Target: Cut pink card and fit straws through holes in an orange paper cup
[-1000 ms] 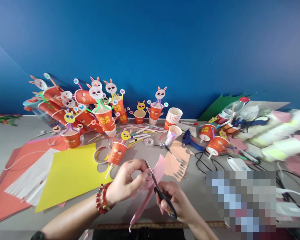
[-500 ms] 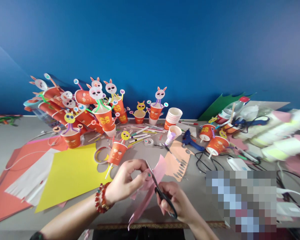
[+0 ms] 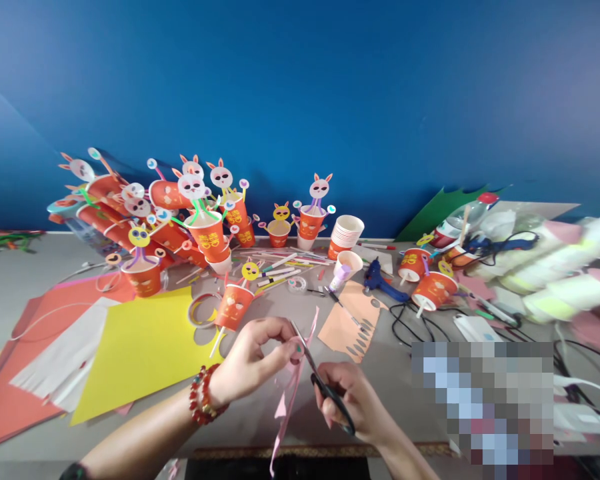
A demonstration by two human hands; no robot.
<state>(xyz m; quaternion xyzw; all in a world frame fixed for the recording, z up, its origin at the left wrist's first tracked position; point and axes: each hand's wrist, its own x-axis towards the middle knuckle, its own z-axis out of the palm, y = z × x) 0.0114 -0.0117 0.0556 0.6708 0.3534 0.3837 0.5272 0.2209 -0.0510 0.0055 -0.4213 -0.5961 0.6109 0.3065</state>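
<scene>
My left hand [image 3: 260, 353], with red bead bracelets at the wrist, pinches a piece of pink paper [image 3: 291, 393] between thumb and forefinger. The paper is turned nearly edge-on and hangs as a narrow, ragged strip toward the table's front edge. My right hand [image 3: 347, 400] is closed round the black handles of the scissors [image 3: 325, 389]. Their blades point up and left, across the pink paper beside my left fingertips. How far the blades are apart is hard to tell.
Yellow paper [image 3: 135, 353] lies left, over white and red sheets. Orange cups with animal faces [image 3: 234, 307] stand behind. Peach paper [image 3: 353, 323] with small grey shapes lies right of centre, near a blue glue gun [image 3: 385, 283] and black cables. Pens and white cups [image 3: 347, 233] are further back.
The pink paper has turned from a broad face to nearly edge-on, and its lower end has swung right. More of the peach paper shows. Both hands have hardly moved.
</scene>
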